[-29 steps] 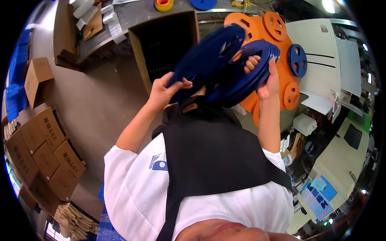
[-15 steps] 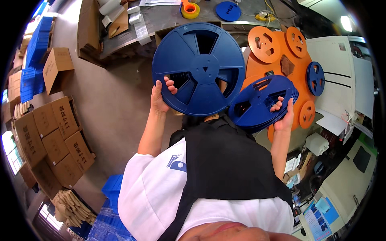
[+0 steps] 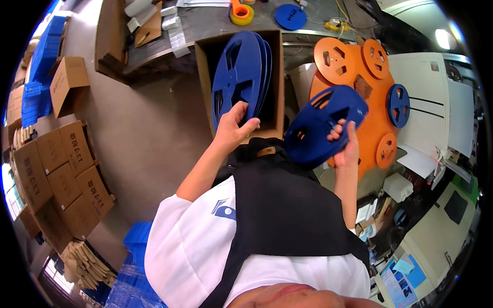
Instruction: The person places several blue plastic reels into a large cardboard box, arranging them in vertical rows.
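Several blue plastic reels (image 3: 241, 69) stand tilted on edge inside an open cardboard box (image 3: 278, 82) in front of me. At their lower edge my left hand (image 3: 233, 126) is closed, fingers at a window of the nearest reel and thumb on the right side. Part of that grip is hidden by the hand. My right hand (image 3: 346, 143) holds a tilted stack of blue reels (image 3: 318, 123) by its right edge, with fingers through an opening and the thumb outside. This stack hangs to the right of the box, before an orange round table-like stand (image 3: 367, 133).
Orange reels (image 3: 331, 60) and a smaller blue reel (image 3: 398, 106) lie on the orange stand. Behind the box runs a metal workbench (image 3: 200, 25) with tape rolls (image 3: 241, 14) and a blue disc (image 3: 290, 17). Stacked cartons (image 3: 67, 177) stand at left, blue crates (image 3: 137, 244) lower left.
My left hand has turned the blue reel from facing me to on edge and lowered it into the box. My right hand's stack has shifted slightly left and down.
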Action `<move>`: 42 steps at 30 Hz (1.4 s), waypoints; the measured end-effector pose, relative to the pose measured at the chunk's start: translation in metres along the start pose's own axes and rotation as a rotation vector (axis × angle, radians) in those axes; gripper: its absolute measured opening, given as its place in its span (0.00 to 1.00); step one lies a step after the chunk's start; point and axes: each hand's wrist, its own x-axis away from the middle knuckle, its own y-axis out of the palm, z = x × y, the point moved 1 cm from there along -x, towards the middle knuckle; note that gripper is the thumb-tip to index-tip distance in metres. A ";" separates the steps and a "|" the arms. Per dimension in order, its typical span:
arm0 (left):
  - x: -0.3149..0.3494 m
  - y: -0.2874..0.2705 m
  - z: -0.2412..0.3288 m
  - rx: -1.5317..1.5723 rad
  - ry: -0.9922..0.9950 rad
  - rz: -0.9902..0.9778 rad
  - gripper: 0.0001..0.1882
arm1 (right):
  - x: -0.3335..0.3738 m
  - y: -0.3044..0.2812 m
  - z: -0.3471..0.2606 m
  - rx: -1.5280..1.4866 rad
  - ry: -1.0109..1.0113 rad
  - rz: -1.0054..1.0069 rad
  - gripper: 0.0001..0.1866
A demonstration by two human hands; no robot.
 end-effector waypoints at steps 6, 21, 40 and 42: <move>0.002 0.034 0.004 -0.256 0.096 -0.152 0.18 | -0.007 0.057 0.024 0.240 0.085 -0.102 0.16; 0.003 0.050 0.015 -0.310 0.184 -0.354 0.24 | 0.008 0.042 0.034 0.149 -0.086 -0.183 0.35; 0.037 0.033 0.028 -0.526 0.197 -0.228 0.25 | 0.019 -0.022 0.038 -0.204 -0.141 -0.178 0.21; 0.039 0.034 0.028 -0.537 0.217 -0.223 0.25 | 0.017 -0.032 0.039 -0.224 -0.157 -0.171 0.21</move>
